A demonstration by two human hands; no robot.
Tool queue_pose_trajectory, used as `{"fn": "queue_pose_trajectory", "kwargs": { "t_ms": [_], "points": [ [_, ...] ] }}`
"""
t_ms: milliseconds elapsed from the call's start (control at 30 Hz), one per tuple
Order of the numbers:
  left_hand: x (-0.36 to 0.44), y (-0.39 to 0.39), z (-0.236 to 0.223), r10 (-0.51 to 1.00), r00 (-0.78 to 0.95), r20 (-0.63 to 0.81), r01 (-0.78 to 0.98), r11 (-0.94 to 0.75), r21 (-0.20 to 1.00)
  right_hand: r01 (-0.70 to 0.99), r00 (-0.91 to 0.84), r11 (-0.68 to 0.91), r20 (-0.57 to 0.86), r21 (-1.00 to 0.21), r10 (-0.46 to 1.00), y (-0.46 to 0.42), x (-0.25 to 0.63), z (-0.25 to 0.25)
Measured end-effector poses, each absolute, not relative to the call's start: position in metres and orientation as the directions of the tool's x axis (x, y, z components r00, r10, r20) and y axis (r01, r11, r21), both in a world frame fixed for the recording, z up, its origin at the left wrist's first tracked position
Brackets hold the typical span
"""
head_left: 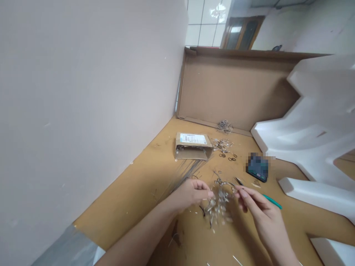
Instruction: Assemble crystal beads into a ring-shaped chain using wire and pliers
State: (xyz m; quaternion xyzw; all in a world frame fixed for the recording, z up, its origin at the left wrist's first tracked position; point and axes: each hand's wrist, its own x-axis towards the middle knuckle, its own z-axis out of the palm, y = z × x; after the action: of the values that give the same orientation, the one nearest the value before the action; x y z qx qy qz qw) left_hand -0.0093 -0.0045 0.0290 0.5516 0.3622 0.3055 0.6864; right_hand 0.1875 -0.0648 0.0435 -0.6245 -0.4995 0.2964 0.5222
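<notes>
A blurred cluster of clear beads on wire (pixel 219 207) hangs between my two hands over the brown work surface. My left hand (pixel 191 192) pinches the cluster's left side with thumb and fingertips. On the other side my right hand (pixel 257 207) is closed, thumb against finger, at the end of a thin curved part of the same piece. A green-handled tool (pixel 273 202) passes behind my right hand, its dark pointed tip showing beyond the fingers; I cannot tell whether it touches the hand. Loose straight wires (pixel 188 170) lie beyond my left hand.
A small open cardboard box (pixel 192 152) with a label stands past the wires. Beside it are a pile of clear beaded pieces (pixel 222 145), several dark rings (pixel 232 159) and another pile (pixel 225 126). A phone (pixel 257 168) and white foam blocks (pixel 313 192) are at right; a wall (pixel 83 92) bounds the left.
</notes>
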Motion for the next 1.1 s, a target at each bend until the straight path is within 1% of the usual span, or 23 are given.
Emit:
{"fn": "queue_pose_trajectory", "kwargs": {
  "t_ms": [67, 133, 200, 267, 333, 367, 433, 533, 633, 700, 800, 900, 1000, 1100],
  "points": [
    [-0.015, -0.005, 0.036, 0.897, 0.443, -0.008, -0.005, 0.011, 1.000, 0.346, 0.374, 0.043, 0.180, -0.937, 0.910, -0.069, 0.190, 0.049],
    [-0.016, -0.007, 0.038, 0.926, 0.357, 0.123, 0.086, -0.164, 0.983, 0.401, 0.405, 0.046, 0.222, -0.915, 0.887, -0.073, 0.189, 0.054],
    [-0.014, -0.009, 0.037, 0.926, 0.326, 0.190, 0.156, -0.251, 0.955, 0.470, 0.367, 0.075, 0.272, -0.880, 0.890, -0.076, 0.183, 0.057],
    [-0.009, -0.012, 0.034, 0.921, 0.337, 0.196, 0.170, -0.265, 0.949, 0.543, 0.238, 0.137, 0.308, -0.828, 0.921, -0.077, 0.175, 0.055],
    [-0.004, -0.015, 0.031, 0.920, 0.345, 0.185, 0.169, -0.255, 0.952, 0.606, 0.077, 0.203, 0.311, -0.769, 0.947, -0.075, 0.165, 0.049],
    [-0.001, -0.016, 0.030, 0.922, 0.343, 0.181, 0.169, -0.250, 0.954, 0.634, 0.027, 0.214, 0.299, -0.743, 0.954, -0.074, 0.162, 0.045],
    [0.002, -0.018, 0.029, 0.926, 0.339, 0.163, 0.167, -0.230, 0.959, 0.686, 0.002, 0.202, 0.280, -0.699, 0.960, -0.072, 0.157, 0.037],
    [0.004, -0.020, 0.027, 0.922, 0.348, 0.170, 0.164, -0.238, 0.957, 0.711, 0.053, 0.138, 0.247, -0.690, 0.967, -0.070, 0.157, 0.029],
    [0.005, -0.021, 0.026, 0.916, 0.350, 0.198, 0.176, -0.272, 0.946, 0.663, 0.123, 0.030, 0.148, -0.748, 0.981, -0.069, 0.158, 0.025],
    [0.006, -0.022, 0.025, 0.918, 0.346, 0.192, 0.191, -0.270, 0.944, 0.609, 0.160, -0.022, 0.095, -0.793, 0.982, -0.069, 0.158, 0.023],
    [0.007, -0.022, 0.025, 0.915, 0.354, 0.194, 0.199, -0.277, 0.940, 0.549, 0.190, -0.051, 0.065, -0.834, 0.980, -0.068, 0.158, 0.019],
    [0.007, -0.023, 0.024, 0.900, 0.371, 0.230, 0.210, -0.323, 0.923, 0.493, 0.215, -0.084, 0.028, -0.866, 0.976, -0.067, 0.157, 0.016],
    [0.009, -0.026, 0.023, 0.881, 0.379, 0.282, 0.240, -0.388, 0.890, 0.406, 0.207, -0.098, -0.012, -0.909, 0.978, -0.065, 0.156, 0.014],
    [0.010, -0.029, 0.022, 0.852, 0.399, 0.338, 0.260, -0.459, 0.850, 0.303, 0.150, -0.103, -0.059, -0.948, 0.987, -0.064, 0.157, 0.013]
  ]
}}
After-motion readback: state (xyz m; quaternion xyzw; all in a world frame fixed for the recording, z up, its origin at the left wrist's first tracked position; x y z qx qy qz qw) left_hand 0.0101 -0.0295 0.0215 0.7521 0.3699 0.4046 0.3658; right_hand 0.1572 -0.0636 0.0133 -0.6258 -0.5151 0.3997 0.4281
